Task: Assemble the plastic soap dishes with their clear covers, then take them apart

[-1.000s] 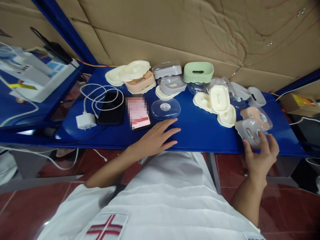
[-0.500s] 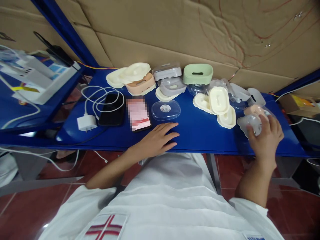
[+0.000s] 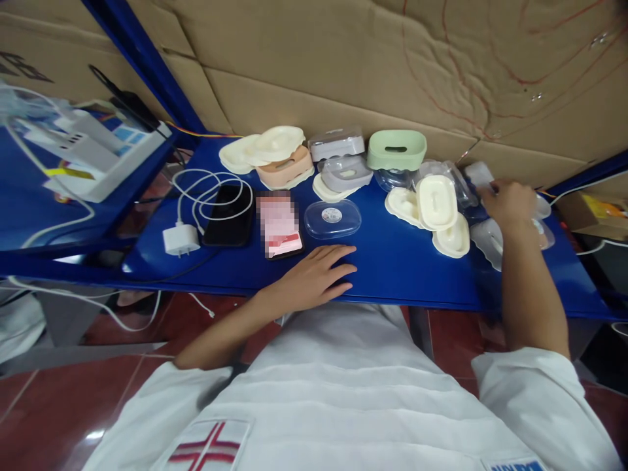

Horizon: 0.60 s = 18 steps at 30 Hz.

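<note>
My left hand (image 3: pixel 316 278) lies flat on the blue table near its front edge, fingers spread, holding nothing. Just beyond its fingertips is a clear oval lid (image 3: pixel 338 227) with a round sticker. At the right, my right hand (image 3: pixel 513 204) reaches over the far part of the table. Its thumb side meets a whitish plastic box (image 3: pixel 478 174); the other fingers are blurred and partly hidden, so their grip cannot be made out. A greyish plastic piece (image 3: pixel 487 241) lies beside the right wrist. Left of that are several cream oval trays (image 3: pixel 436 201), partly overlapping.
Along the cardboard wall stand a green box (image 3: pixel 396 147), grey boxes (image 3: pixel 346 173) with clear lids, and a peach box (image 3: pixel 287 171) under cream trays. A lit phone (image 3: pixel 282 226), a black phone (image 3: pixel 228 219) and a white charger (image 3: pixel 180 239) with coiled cable lie left.
My right hand has left the clear-lidded pieces near the front right and moved farther back to the whitish box. My left hand stays flat. The view has shifted slightly.
</note>
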### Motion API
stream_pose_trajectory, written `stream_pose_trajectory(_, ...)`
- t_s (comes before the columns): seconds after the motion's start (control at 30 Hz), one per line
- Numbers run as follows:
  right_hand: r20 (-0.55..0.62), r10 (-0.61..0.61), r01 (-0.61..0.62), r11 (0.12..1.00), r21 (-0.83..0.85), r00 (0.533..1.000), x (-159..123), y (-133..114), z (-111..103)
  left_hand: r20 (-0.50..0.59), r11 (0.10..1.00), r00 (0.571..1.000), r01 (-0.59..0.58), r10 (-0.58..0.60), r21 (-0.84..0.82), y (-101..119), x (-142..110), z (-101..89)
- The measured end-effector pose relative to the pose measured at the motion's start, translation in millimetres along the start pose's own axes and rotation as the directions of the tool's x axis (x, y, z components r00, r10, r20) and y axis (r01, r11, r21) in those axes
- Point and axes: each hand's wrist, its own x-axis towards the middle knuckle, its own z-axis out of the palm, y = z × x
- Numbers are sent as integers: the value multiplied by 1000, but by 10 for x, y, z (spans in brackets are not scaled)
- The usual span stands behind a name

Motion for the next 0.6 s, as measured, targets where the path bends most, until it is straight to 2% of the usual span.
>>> stream_pose_trajectory(0.07, -154, 9, -4, 1000, 31, 988, -233, 38, -81, -12, 1000, 1000, -2, 3, 6, 14, 1, -12)
stream_pose_trajectory(0.1, -251, -14, 29, 998, 55, 968, -428, 31, -131, -27, 1000, 1000, -4, 5, 11, 23, 0, -19)
stream_pose_trajectory(0.17, -432, -136, 193, 977, 89, 892, -960, -72, -229, -80, 1000, 997, -9, 11, 17, 39, -2, -35)
stream_pose_trajectory(0.2, -496, -237, 323, 942, 94, 836, -1274, -173, -269, -112, 1000, 994, -12, 14, 19, 45, -3, -42)
stream_pose_trajectory(0.23, -534, -354, 472, 876, 98, 768, -1596, -302, -300, -141, 1000, 990, -14, 17, 21, 50, -3, -48)
stream_pose_trajectory(0.3, -531, -558, 711, 692, 128, 638, -2177, -604, -331, -174, 999, 984, -21, 29, 43, 56, 2, -54)
stream_pose_trajectory(0.37, -487, -701, 842, 517, 155, 521, -2556, -878, -332, -154, 995, 987, -37, 51, 90, 56, 12, -52)
stream_pose_trajectory(0.43, -456, -773, 897, 400, 188, 441, -2672, -1043, -320, -105, 989, 992, -52, 67, 140, 50, 24, -41)
stream_pose_trajectory(0.5, -448, -793, 909, 332, 251, 413, -2568, -1078, -302, -62, 985, 996, -60, 71, 161, 40, 32, -24)
stream_pose_trajectory(0.53, -449, -782, 898, 331, 289, 433, -2462, -1059, -287, -51, 986, 997, -57, 65, 159, 33, 34, -15)
stream_pose_trajectory(0.57, -450, -753, 874, 367, 319, 481, -2338, -1027, -268, -45, 987, 997, -50, 58, 152, 25, 33, -5)
stream_pose_trajectory(0.6, -444, -704, 831, 444, 334, 555, -2207, -990, -241, -46, 989, 998, -43, 50, 143, 18, 32, 5)
